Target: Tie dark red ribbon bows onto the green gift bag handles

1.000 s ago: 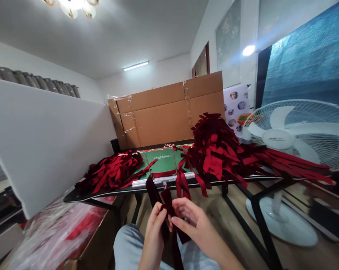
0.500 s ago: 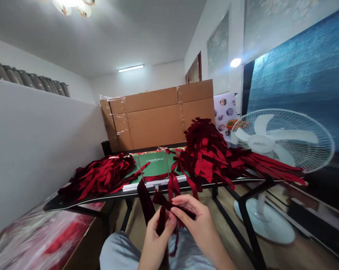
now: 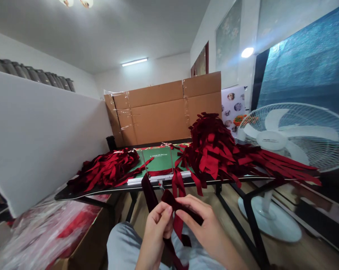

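Note:
Both my hands work a dark red velvet ribbon [image 3: 177, 221] over my lap, below the table's front edge. My left hand [image 3: 156, 227] pinches the ribbon with thumb and fingers closed. My right hand [image 3: 206, 228] is closed on the same ribbon, fingers curled over a folded part of it. Loose ends of the ribbon hang down between my hands. On the table a green board [image 3: 161, 159] carries a thin wire frame and white rails at its front.
A low pile of red ribbon pieces [image 3: 104, 170] lies left on the black table [image 3: 74, 191]; a taller heap [image 3: 217, 148] sits right. Cardboard boxes [image 3: 164, 112] stand behind. A white floor fan [image 3: 287, 138] is at right, a white partition [image 3: 40, 131] at left, a plastic-wrapped box [image 3: 54, 232] below.
My hands have kept folding the ribbon, the right fingers sliding over the fold. The view shifted slightly; the table and piles stay put.

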### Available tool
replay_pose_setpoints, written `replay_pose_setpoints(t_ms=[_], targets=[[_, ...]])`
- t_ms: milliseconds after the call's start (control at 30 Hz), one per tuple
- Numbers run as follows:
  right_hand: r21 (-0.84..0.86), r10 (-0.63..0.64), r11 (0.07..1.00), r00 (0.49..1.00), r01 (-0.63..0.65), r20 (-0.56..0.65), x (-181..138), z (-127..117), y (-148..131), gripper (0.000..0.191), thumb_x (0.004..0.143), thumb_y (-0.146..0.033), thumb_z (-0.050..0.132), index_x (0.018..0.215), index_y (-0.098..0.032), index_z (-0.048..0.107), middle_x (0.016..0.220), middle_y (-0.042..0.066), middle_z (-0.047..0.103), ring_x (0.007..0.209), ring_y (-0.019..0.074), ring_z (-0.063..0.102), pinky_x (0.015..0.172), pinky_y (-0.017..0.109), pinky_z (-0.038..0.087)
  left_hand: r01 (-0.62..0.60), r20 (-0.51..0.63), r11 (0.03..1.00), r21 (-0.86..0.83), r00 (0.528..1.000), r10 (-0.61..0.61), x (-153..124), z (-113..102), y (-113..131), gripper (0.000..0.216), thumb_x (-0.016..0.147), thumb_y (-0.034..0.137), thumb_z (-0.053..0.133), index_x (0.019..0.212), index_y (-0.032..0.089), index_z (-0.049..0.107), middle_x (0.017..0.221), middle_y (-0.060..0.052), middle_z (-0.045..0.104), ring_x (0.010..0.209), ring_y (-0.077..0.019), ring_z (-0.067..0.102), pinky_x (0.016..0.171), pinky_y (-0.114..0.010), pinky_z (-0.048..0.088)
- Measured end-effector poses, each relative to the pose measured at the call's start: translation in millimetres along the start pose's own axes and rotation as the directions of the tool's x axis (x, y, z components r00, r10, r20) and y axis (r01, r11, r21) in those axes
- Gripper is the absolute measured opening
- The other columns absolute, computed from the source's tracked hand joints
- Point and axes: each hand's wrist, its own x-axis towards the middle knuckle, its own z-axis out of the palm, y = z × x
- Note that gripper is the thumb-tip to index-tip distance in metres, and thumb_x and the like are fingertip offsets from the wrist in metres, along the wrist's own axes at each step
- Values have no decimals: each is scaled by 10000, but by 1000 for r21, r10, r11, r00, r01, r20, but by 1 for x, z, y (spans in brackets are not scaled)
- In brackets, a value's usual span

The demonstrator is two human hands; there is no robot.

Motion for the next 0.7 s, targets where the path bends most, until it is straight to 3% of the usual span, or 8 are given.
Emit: replay_pose_setpoints(t_ms=[100,200,333,433,500,633,700], targets=[[-23,38,999,998,-39,-49,-1,2,4,201,843,-360,572,980,-266,684,952,27,694,918,207,637,829,274,499,-35,-23,992,121,999,38,0,0,2,406,660,512,725,710,152,543,463,118,260,397,-17,136,368,-145,111],[-27,74,997,995,-77,-72,-1,5,11,210,835,-391,570,948,-256,684,974,34,702,922,214,641,834,274,499,-175,-47,932,318,979,200,2,-1,2,321,698,439,715,698,146,585,522,60,441,436,-41,341,411,-143,287],[-9,165,986,983,-166,-81,0,10,19,251,834,-429,555,956,-244,672,965,34,707,920,211,642,838,273,497,-415,1,688,595,857,515,2,-7,-3,124,742,293,682,726,170,671,679,-29,632,628,-141,573,580,-202,451],[32,189,982,979,-188,-70,4,13,19,261,827,-439,560,939,-235,677,955,38,708,923,217,639,833,281,499,-503,72,535,679,771,633,0,-11,-6,70,738,231,672,774,186,711,680,-40,656,623,-159,606,595,-216,465],[79,199,978,978,-193,-69,7,15,17,257,811,-435,582,928,-230,683,953,39,709,929,221,637,833,286,501,-486,9,572,661,768,641,-1,-11,-8,85,738,250,671,777,184,706,700,-47,666,650,-171,616,619,-224,478],[175,191,969,977,-173,-95,11,14,12,237,757,-410,652,879,-211,691,870,33,713,849,218,650,782,288,517,-332,-148,824,459,886,439,0,-4,-16,252,692,351,717,849,160,672,833,-69,685,774,-201,630,698,-253,510],[208,188,965,975,-161,-116,12,12,12,232,727,-408,685,827,-199,688,798,25,706,772,207,652,712,272,526,-272,-176,895,353,921,349,2,-1,-21,290,679,383,730,839,158,642,766,-37,665,639,-148,603,566,-208,494]])
